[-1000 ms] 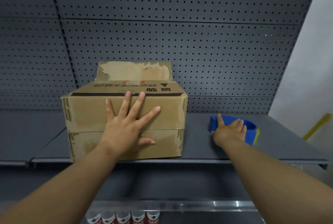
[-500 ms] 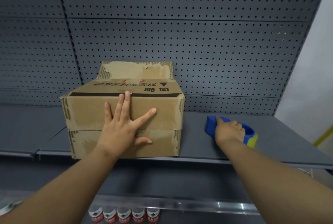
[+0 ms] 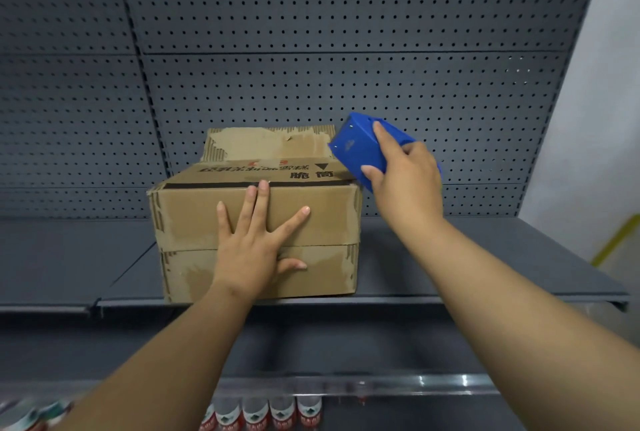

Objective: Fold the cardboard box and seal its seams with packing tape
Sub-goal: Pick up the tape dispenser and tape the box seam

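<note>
A worn brown cardboard box (image 3: 194, 219) sits on the grey metal shelf (image 3: 485, 257). Its near flaps are folded against the front with a seam across the middle, and its far flap (image 3: 263, 143) stands upright. My left hand (image 3: 256, 243) lies flat on the box front, fingers spread over the seam. My right hand (image 3: 405, 181) grips a blue tape dispenser (image 3: 356, 150), held in the air by the box's top right corner. The tape roll itself is hidden behind my hand.
Grey pegboard (image 3: 346, 32) backs the shelf. The shelf surface stretches left and right of the box. Below the shelf edge stands a row of bottles with red-and-white labels (image 3: 263, 413). A white wall with a yellow strip (image 3: 613, 240) is at the far right.
My right hand has lifted the blue tape dispenser off the shelf and carried it up and left to the box's top right corner. My left hand stays pressed on the box front.
</note>
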